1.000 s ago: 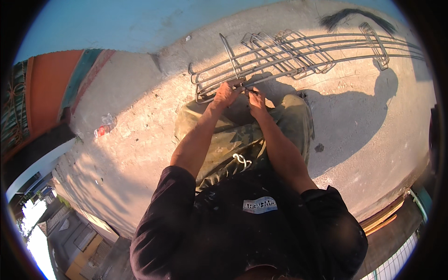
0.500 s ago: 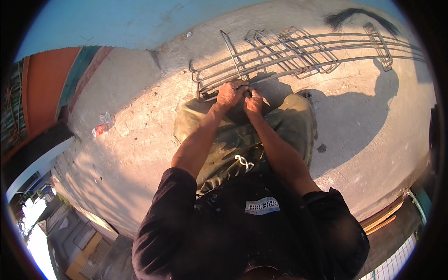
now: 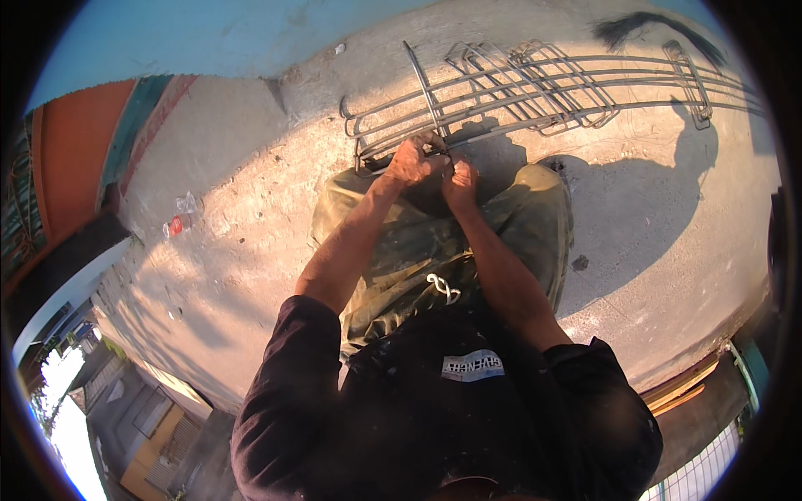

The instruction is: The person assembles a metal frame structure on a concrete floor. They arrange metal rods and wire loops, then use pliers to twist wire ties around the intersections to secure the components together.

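A rebar cage [image 3: 493,102] of long steel rods lies on the ground in front of my bent legs. One rectangular stirrup [image 3: 424,83] stands across the rods near their left, hooked ends. My left hand [image 3: 409,161] is closed round the near lower end of that stirrup, where it meets the nearest rod. Close beside it on the right, my right hand [image 3: 461,182] is closed in a pinch just under the same rod. What its fingers hold is hidden or too thin to make out.
Several more stirrups [image 3: 576,92] lean bunched along the rods, and another stands near the far right. A dark bundle of thin wire [image 3: 652,29] lies behind. On the left is a crumpled plastic bottle [image 3: 178,224]; a blue wall [image 3: 209,42] rises at the back.
My hands have drawn slightly apart, the left staying at the joint and the right slipping a little lower. The stirrup near the left end looks more upright and narrower.
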Demonstrator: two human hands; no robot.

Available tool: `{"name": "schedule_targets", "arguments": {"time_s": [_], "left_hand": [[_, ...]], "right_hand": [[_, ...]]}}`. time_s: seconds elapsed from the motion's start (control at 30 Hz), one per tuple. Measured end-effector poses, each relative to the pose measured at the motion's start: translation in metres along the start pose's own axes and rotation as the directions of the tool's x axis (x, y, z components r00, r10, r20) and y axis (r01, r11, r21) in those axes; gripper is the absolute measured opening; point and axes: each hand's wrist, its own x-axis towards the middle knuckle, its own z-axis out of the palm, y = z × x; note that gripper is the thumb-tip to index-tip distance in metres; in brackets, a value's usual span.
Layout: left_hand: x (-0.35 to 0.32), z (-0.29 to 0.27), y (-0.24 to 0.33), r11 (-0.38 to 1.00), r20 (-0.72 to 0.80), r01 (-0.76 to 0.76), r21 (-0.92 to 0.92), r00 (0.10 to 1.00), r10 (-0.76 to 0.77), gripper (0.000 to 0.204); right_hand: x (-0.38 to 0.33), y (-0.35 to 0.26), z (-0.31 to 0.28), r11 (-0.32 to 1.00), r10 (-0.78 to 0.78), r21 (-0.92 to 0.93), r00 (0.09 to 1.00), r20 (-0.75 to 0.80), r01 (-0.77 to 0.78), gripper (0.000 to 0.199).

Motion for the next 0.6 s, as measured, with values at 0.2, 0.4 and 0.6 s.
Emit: {"name": "schedule_targets", "arguments": {"time_s": [0.2,0.4,0.6], "left_hand": [[0.017,-0.012,0.001,0.953,0.129,0.223,0.204,0.959,-0.251,0.044],[0.018,-0.014,-0.001,0.966,0.191,0.129,0.222,0.966,-0.173,0.035],[0.006,0.015,-0.003,0.889,-0.151,-0.056,0.455,0.979,0.139,0.026]], "right_hand": [[0.008,0.002,-0.008,0.997,-0.054,-0.053,0.995,0.088,0.058,0.006],[0.029,-0.004,-0.03,0.994,0.094,-0.094,0.921,0.379,-0.063,0.014],[0.04,-0.008,-0.032,0.96,0.195,-0.269,0.884,0.425,-0.082,0.024]]}}
